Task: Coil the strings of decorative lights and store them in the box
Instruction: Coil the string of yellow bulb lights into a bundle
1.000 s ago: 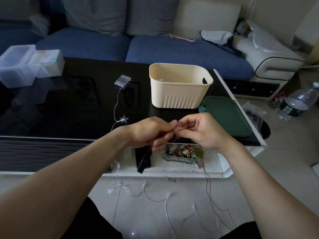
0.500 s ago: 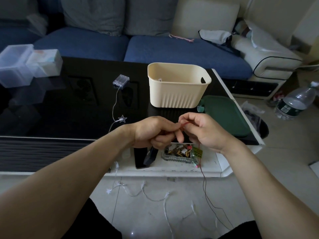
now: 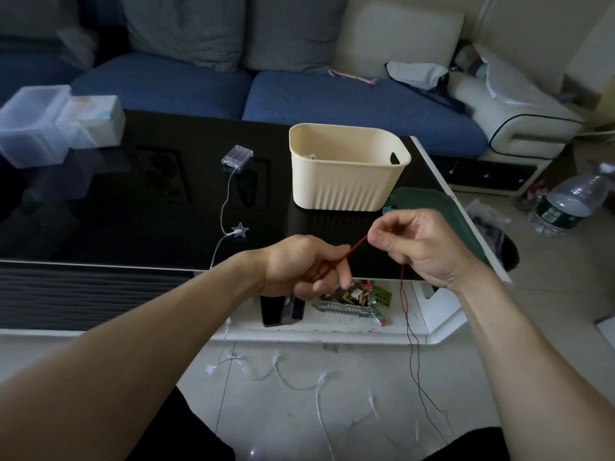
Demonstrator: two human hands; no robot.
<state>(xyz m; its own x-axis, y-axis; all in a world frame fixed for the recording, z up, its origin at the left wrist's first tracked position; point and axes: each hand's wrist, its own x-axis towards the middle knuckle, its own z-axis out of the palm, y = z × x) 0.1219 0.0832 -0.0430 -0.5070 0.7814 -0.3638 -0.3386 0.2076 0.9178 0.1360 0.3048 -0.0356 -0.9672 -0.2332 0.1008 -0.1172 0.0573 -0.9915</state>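
Both hands, left hand (image 3: 301, 266) and right hand (image 3: 421, 242), pinch a taut red wire (image 3: 356, 246); no writing legible.

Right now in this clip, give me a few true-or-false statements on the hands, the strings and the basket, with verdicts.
1. Both hands pinch a red string. True: left hand, right hand.
2. The cream basket lies tipped on its side. False: it stands upright on the black table.
3. The clear battery case sits on the table left of the basket. True.
4. The white star string is coiled inside the basket. False: it trails over the table edge onto the floor.
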